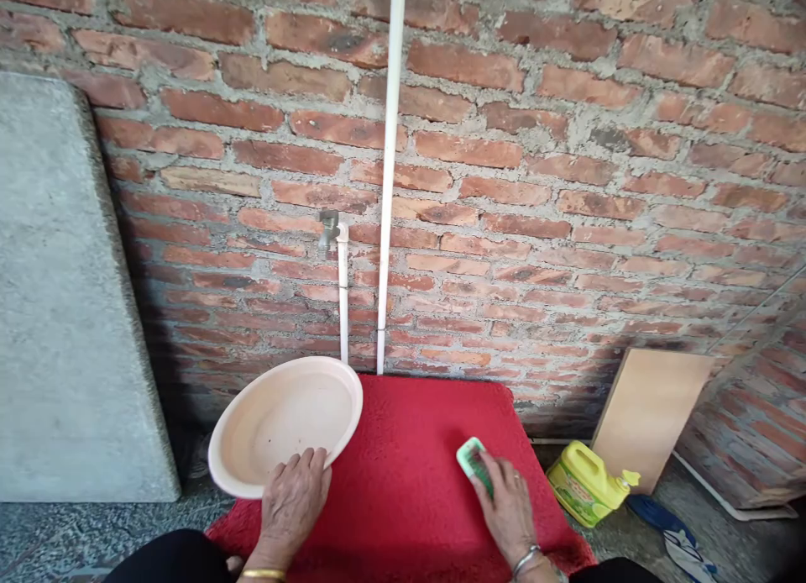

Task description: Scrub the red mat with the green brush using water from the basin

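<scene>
The left hand [295,501] clamps the near rim of the pale basin [270,432] — it juts left past the red cloth [403,474], so slack fingers could drop it. The right hand [504,501] closes its fingers round a green brush [469,455] over the cloth.

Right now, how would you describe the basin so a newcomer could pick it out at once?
From the brick wall, drop to the red mat at its foot. At the mat's left side, the left hand holds the basin by its rim. It is broad, round and pale, unlike the small green object in the right hand.
</scene>
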Action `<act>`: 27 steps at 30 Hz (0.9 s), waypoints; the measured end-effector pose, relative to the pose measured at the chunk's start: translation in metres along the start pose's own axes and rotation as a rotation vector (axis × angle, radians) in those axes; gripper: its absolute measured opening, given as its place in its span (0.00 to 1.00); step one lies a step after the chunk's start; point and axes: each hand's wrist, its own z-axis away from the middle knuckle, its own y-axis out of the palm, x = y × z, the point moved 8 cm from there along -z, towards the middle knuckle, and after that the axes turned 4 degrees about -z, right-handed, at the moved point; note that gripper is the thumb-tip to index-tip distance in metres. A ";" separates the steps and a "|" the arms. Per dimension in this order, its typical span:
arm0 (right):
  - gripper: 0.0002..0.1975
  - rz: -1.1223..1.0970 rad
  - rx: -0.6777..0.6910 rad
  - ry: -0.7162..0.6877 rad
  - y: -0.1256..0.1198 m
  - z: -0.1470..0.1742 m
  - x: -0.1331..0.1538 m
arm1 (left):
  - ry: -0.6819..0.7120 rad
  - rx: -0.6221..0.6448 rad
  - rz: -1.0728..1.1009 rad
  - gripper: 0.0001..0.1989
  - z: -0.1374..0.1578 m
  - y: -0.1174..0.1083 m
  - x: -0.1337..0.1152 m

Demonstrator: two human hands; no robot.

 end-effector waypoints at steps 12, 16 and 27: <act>0.23 0.282 0.092 0.169 -0.002 0.005 -0.037 | -0.005 0.022 -0.056 0.13 -0.003 -0.004 0.003; 0.26 0.377 0.127 0.467 -0.024 0.005 -0.089 | 0.002 0.029 -0.076 0.14 -0.004 -0.006 0.001; 0.27 0.288 0.109 0.418 -0.039 0.008 -0.080 | 0.018 0.005 -0.072 0.14 -0.004 -0.009 0.000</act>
